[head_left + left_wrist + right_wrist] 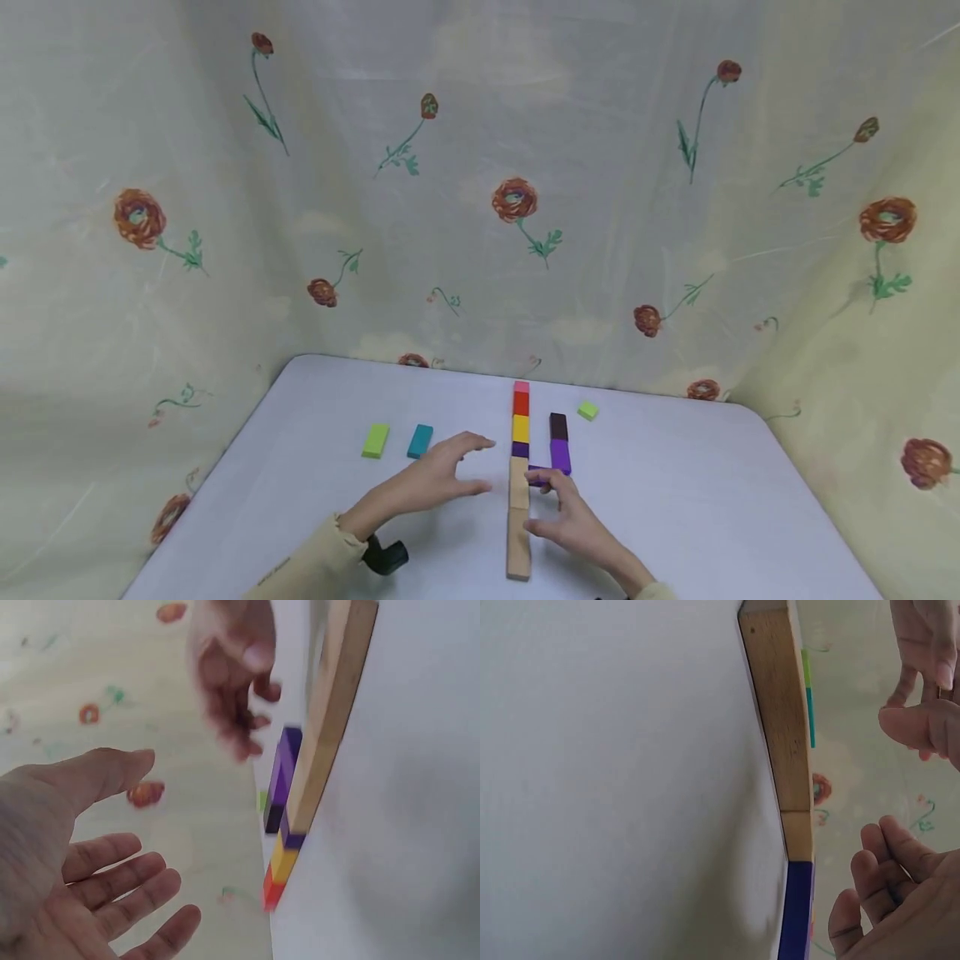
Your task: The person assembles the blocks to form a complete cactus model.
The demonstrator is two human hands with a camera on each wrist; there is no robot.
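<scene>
A straight row of blocks runs up the table: two natural wood blocks (518, 542) nearest me, then a dark purple block (520, 449), a yellow block (521, 428), a red block (521, 403) and a pink one (522, 387). My left hand (431, 477) hovers left of the row, thumb and fingers spread, holding nothing. On the other side, my right hand (576, 518) is held above the table with loosely bent fingers and nothing in them. Its fingers partly cover a purple block (537, 471) beside the wood blocks. Both hands appear apart from the blocks in the right wrist view.
Right of the row lie a violet block (560, 456) and a blackish block (558, 426) end to end. A small green block (588, 410) sits farther back. Leftward are a lime block (376, 441) and a teal block (421, 441). Flowered cloth (600, 250) hangs around the table.
</scene>
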